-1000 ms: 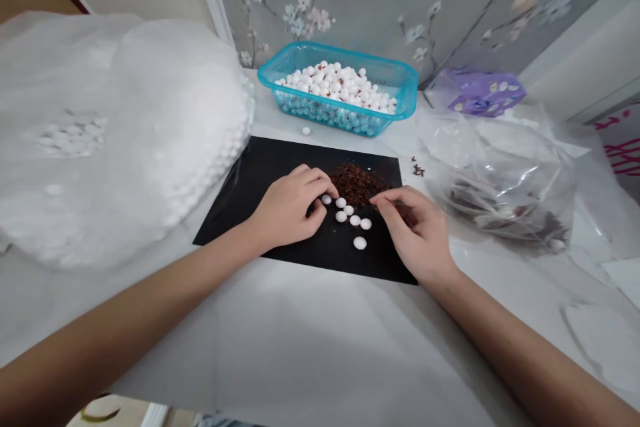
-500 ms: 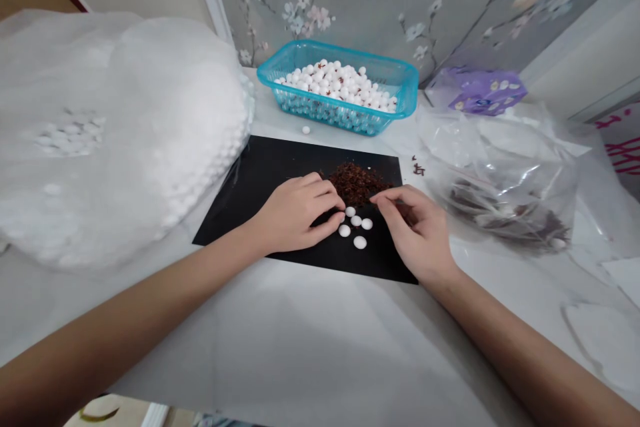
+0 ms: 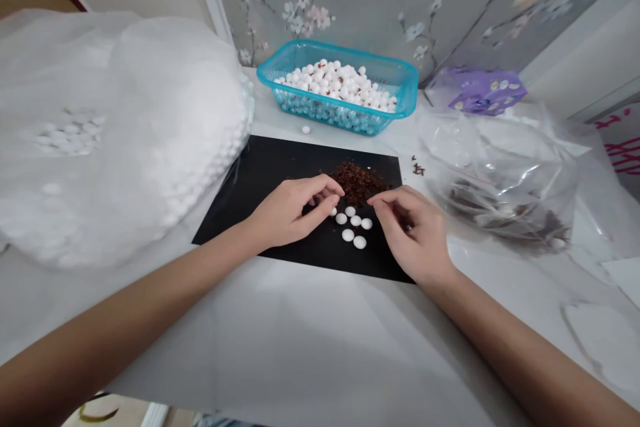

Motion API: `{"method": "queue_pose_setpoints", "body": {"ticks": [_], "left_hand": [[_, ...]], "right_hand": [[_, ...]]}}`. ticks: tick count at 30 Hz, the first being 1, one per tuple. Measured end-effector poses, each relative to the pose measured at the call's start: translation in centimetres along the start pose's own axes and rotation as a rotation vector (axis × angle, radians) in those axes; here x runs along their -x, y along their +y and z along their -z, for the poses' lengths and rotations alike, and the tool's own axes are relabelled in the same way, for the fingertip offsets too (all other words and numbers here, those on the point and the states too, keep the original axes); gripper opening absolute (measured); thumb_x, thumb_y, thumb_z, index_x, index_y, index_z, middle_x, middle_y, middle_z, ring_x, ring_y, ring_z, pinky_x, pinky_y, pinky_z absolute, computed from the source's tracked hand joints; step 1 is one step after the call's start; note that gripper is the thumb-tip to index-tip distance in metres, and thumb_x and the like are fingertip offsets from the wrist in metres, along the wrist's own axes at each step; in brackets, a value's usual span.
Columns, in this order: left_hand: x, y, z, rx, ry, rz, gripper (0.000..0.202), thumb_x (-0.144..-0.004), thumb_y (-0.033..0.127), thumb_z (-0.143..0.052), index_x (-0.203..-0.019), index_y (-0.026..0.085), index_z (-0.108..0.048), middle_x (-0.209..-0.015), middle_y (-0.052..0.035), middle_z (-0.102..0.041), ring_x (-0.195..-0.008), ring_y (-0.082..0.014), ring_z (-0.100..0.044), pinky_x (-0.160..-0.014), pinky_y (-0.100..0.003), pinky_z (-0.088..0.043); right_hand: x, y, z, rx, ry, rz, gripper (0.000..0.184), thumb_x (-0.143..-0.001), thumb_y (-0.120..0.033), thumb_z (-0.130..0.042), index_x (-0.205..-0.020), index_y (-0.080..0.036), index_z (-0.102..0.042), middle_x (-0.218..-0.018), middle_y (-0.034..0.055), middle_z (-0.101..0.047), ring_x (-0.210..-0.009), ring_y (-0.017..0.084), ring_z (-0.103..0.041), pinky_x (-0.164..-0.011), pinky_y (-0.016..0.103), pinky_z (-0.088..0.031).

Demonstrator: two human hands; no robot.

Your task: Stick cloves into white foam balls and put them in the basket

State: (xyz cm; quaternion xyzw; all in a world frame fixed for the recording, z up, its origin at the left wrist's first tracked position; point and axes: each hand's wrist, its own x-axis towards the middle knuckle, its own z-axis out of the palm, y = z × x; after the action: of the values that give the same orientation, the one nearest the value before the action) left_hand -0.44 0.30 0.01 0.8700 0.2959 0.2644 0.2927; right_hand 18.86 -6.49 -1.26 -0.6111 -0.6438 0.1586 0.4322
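Several small white foam balls (image 3: 355,220) lie on a black mat (image 3: 295,157), below a heap of small dark reddish-brown bits (image 3: 357,181). My left hand (image 3: 297,209) is at the left of the balls, its thumb and index fingertips slightly apart with nothing visible between them. One ball shows partly beneath its thumb. On the other side, my right hand (image 3: 415,227) has thumb and index finger pinched together at the lower right edge of the heap. Whatever may be in that pinch is too small to make out.
A blue plastic basket (image 3: 343,121) full of white balls stands behind the mat. To the left bulges a large translucent bag (image 3: 170,100) of white balls. A clear plastic bag (image 3: 505,193) with dark contents and a purple package (image 3: 487,90) are at right.
My left fingers have lifted slightly away from the balls, uncovering more of them. One ball has shifted slightly down and right. My right hand has moved slightly left, still pinched.
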Motion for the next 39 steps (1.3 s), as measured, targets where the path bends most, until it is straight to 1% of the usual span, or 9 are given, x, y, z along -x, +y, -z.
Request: {"method": "queue_pose_setpoints", "body": {"ticks": [3,6,9,12,17,21,28,35,39], "left_hand": [[-0.03,0.06,0.07,0.011,-0.035,0.0,0.016,-0.087,0.023,-0.046,-0.098,0.017,-0.056,-0.081,-0.0003,-0.068,-0.071,-0.011,-0.063,-0.062,-0.02,-0.046],[-0.07,0.08,0.09,-0.107,-0.06,-0.046,0.023,-0.077,0.012,-0.049,-0.098,0.018,-0.056,-0.086,-0.0002,-0.066,-0.075,-0.0127,-0.061,-0.068,-0.024,-0.046],[-0.12,0.05,0.01,-0.223,-0.1,-0.101,0.029,-0.07,0.009,-0.05,-0.097,0.019,-0.056,-0.089,-0.0006,-0.064,-0.084,-0.0158,-0.058,-0.073,-0.026,-0.045],[-0.14,-0.04,-0.18,-0.228,-0.109,-0.128,0.024,-0.074,0.013,-0.05,-0.097,0.019,-0.056,-0.088,-0.0011,-0.062,-0.086,-0.0164,-0.057,-0.074,-0.027,-0.045],[-0.1,-0.28,-0.47,-0.086,-0.116,-0.131,0.022,-0.078,0.016,-0.053,-0.1,0.017,-0.055,-0.086,-0.0017,-0.061,-0.078,-0.0123,-0.058,-0.073,-0.024,-0.047],[-0.09,-0.31,-0.55,-0.055,-0.106,-0.13,0.019,-0.08,0.017,-0.054,-0.099,0.016,-0.055,-0.086,-0.0017,-0.062,-0.077,-0.0114,-0.059,-0.074,-0.023,-0.048],[-0.06,-0.54,-0.69,-0.139,-0.106,-0.179,0.015,-0.083,0.018,-0.053,-0.098,0.017,-0.055,-0.087,-0.0026,-0.064,-0.081,-0.0135,-0.06,-0.075,-0.025,-0.048],[-0.09,-0.6,-0.89,-0.27,-0.088,-0.326,0.01,-0.091,0.017,-0.046,-0.096,0.016,-0.054,-0.092,-0.0038,-0.066,-0.084,-0.0142,-0.06,-0.081,-0.027,-0.046],[-0.16,-0.3,-0.89,-0.294,-0.095,-0.346,0.011,-0.092,0.015,-0.041,-0.093,0.016,-0.052,-0.092,-0.0049,-0.065,-0.085,-0.0148,-0.059,-0.079,-0.026,-0.046]], "right_hand": [[-0.08,0.03,0.05,-0.009,0.001,-0.025,0.014,-0.082,-0.018,-0.051,-0.075,-0.019,-0.063,-0.07,0.0003,-0.057,-0.052,0.01,-0.045,-0.047,0.025,-0.035],[-0.12,0.05,0.1,-0.017,0.003,-0.028,0.014,-0.083,-0.019,-0.051,-0.074,-0.019,-0.062,-0.069,0.0001,-0.056,-0.051,0.009,-0.044,-0.046,0.025,-0.035],[-0.12,0.06,0.05,-0.015,-0.004,-0.026,0.014,-0.083,-0.02,-0.051,-0.075,-0.02,-0.063,-0.07,0.0004,-0.057,-0.052,0.01,-0.045,-0.046,0.025,-0.035],[-0.12,0.08,-0.03,-0.016,0.0,-0.027,0.014,-0.083,-0.019,-0.051,-0.075,-0.02,-0.063,-0.071,0.0006,-0.058,-0.053,0.01,-0.046,-0.047,0.025,-0.035],[-0.12,0.14,0.0,-0.029,-0.002,-0.034,0.013,-0.082,-0.018,-0.051,-0.075,-0.019,-0.063,-0.072,0.0004,-0.058,-0.054,0.01,-0.046,-0.048,0.025,-0.035],[-0.08,0.14,0.03,-0.036,-0.005,-0.037,0.013,-0.082,-0.019,-0.052,-0.075,-0.019,-0.063,-0.071,0.0004,-0.057,-0.054,0.01,-0.047,-0.048,0.025,-0.036],[-0.13,0.1,-0.01,-0.031,0.0,-0.036,0.014,-0.082,-0.02,-0.051,-0.074,-0.02,-0.062,-0.071,0.0004,-0.057,-0.052,0.01,-0.046,-0.046,0.024,-0.035],[-0.19,0.05,0.03,-0.036,0.005,-0.034,0.014,-0.082,-0.02,-0.052,-0.073,-0.019,-0.062,-0.072,0.0013,-0.058,-0.056,0.011,-0.05,-0.049,0.025,-0.037],[-0.18,0.1,-0.08,-0.038,-0.037,-0.023,0.013,-0.083,-0.019,-0.052,-0.079,-0.019,-0.064,-0.074,0.0011,-0.057,-0.053,0.01,-0.047,-0.047,0.025,-0.036]]}}
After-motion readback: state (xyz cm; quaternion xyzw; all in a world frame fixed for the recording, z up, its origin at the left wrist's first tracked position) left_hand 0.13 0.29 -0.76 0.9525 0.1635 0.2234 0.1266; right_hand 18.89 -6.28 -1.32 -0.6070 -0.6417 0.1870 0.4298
